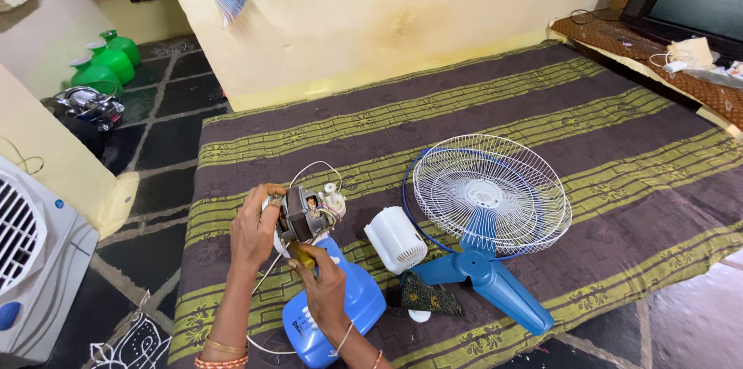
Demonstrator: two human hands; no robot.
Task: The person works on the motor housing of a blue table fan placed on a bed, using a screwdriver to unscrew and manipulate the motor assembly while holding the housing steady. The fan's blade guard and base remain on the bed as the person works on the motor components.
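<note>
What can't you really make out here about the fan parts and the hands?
Head view, the only one:
- Tool under the right hand: only a yellowish handle shows; the palm hides its tip.
- Fan motor: its far side is covered by the left hand.
- Blue fan base: its button markings are too small to make out.
- Blue blades: partly hidden behind the white grille.

Both forearms reach up from bottom edge, bangles on the 2 wrists; left hand (251,230) raised, fingers curled in a side grip, right hand (323,285) lower, fingers pinched shut, thumb up, close beside left.
</note>
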